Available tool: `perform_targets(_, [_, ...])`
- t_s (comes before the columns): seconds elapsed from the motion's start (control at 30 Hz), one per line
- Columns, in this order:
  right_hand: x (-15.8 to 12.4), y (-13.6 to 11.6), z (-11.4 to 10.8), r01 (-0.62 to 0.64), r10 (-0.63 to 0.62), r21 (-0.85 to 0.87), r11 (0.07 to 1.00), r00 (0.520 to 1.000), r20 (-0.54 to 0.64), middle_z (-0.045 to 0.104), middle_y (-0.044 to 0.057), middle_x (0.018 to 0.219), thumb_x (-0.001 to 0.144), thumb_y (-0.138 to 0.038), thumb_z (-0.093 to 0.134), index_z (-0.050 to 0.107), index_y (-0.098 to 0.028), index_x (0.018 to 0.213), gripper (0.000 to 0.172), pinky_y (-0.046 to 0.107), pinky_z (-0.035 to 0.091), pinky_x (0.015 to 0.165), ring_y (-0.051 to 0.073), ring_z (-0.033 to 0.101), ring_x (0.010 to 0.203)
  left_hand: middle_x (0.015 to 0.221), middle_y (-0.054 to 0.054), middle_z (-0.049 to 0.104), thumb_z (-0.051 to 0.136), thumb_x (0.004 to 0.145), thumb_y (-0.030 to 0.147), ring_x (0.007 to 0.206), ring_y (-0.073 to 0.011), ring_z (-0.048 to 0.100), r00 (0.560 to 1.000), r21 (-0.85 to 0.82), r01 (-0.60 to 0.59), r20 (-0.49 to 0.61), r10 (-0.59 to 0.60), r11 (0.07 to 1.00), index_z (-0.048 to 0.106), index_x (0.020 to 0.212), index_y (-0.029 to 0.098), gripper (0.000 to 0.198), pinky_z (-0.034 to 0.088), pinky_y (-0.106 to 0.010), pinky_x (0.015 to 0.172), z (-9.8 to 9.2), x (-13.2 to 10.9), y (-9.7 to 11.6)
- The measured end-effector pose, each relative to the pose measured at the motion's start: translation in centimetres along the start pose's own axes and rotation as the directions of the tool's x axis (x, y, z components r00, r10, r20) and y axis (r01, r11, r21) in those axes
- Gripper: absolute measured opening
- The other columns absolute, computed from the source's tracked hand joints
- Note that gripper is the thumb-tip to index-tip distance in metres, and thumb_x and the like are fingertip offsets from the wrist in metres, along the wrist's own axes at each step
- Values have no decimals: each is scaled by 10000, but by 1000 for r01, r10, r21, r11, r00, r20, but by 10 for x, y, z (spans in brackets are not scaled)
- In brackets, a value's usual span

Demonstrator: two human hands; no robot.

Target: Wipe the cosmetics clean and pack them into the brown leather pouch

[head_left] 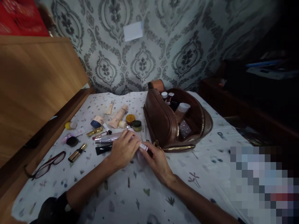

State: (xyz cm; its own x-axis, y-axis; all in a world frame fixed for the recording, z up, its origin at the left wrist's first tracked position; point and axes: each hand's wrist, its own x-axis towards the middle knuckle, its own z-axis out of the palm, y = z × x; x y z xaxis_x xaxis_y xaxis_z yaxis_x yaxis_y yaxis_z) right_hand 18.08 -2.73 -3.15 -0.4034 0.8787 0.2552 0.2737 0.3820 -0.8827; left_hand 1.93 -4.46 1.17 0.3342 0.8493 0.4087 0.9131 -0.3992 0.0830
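My left hand [123, 148] and my right hand [157, 160] meet over a small white tube with a red band [143, 146], both closed on it just above the flowered sheet [205, 168]. Right behind them stands an open brown leather pouch [161, 121] holding several bottles and a glittery item. Left of my hands lie a black tube [103, 149], a silvery tube [106, 138] and gold lipsticks [77, 152].
More cosmetics are scattered at the back: beige tubes [118, 116], small round jars [133, 122], a black compact [72, 141], a yellow ball [70, 125]. Glasses [48, 165] lie at the left by the wooden headboard [35, 90]. Dark furniture stands to the right.
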Motion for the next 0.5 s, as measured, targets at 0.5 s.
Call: perform_targets(0.5, [-6, -16, 10, -138, 118, 176, 975, 986, 120, 566, -8, 633, 892, -492, 520, 661, -145, 1033, 400, 233, 411, 509, 137, 525, 544, 807, -48, 693, 366, 1016, 295, 757, -172, 641, 971, -200, 237, 27, -236, 951, 608, 784, 181, 354, 454, -278, 702, 1, -31, -25])
